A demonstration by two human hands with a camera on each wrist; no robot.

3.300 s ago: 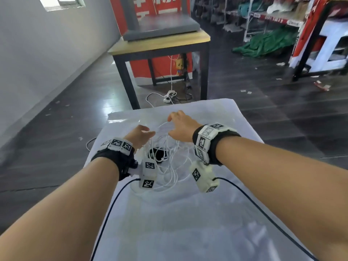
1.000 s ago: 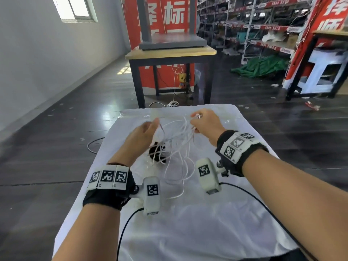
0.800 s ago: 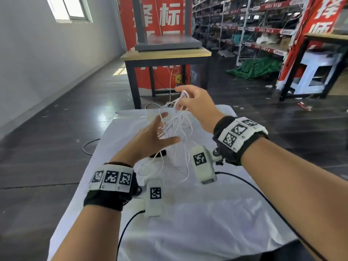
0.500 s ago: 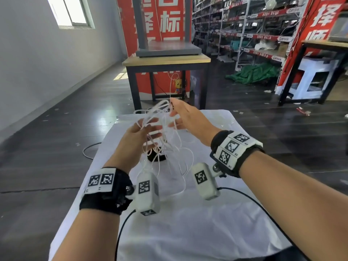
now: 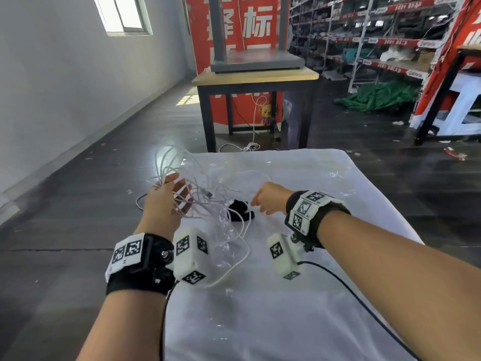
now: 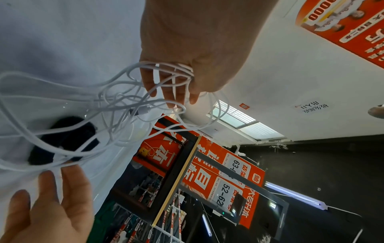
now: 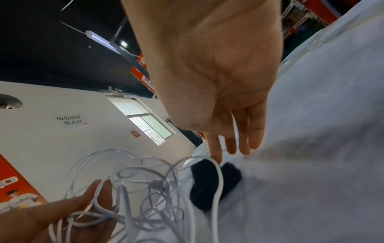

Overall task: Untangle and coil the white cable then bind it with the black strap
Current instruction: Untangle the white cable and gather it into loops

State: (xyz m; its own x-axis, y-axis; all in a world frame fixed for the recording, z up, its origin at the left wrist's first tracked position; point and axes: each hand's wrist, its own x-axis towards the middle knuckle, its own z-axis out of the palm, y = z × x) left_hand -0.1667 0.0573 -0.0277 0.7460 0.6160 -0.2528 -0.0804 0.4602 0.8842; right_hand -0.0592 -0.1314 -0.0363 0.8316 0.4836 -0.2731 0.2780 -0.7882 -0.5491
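Note:
The white cable (image 5: 197, 201) is a loose tangle, part lifted and part lying on the white-covered table (image 5: 312, 295). My left hand (image 5: 162, 201) is out over the table's left edge. Several loops bunch in the crook of its thumb and its fingers are spread straight; the left wrist view shows the cable (image 6: 116, 92) trailing from that hand (image 6: 187, 49). The black strap (image 5: 238, 211) lies on the cloth under some strands. My right hand (image 5: 270, 198) hovers just right of it, fingers extended (image 7: 216, 156), the index tip touching one strand (image 7: 220, 177) that crosses the strap (image 7: 203, 180).
Black camera leads (image 5: 346, 285) run from both wrists across the near cloth. Beyond the far edge stands a wooden table (image 5: 255, 74) with a power strip (image 5: 251, 145) on the floor beneath. Shelving (image 5: 377, 35) fills the back right.
Both hands have come down from chest height. The right hand let go of the bundle and dropped beside the strap. The left hand swung left, carrying the loops.

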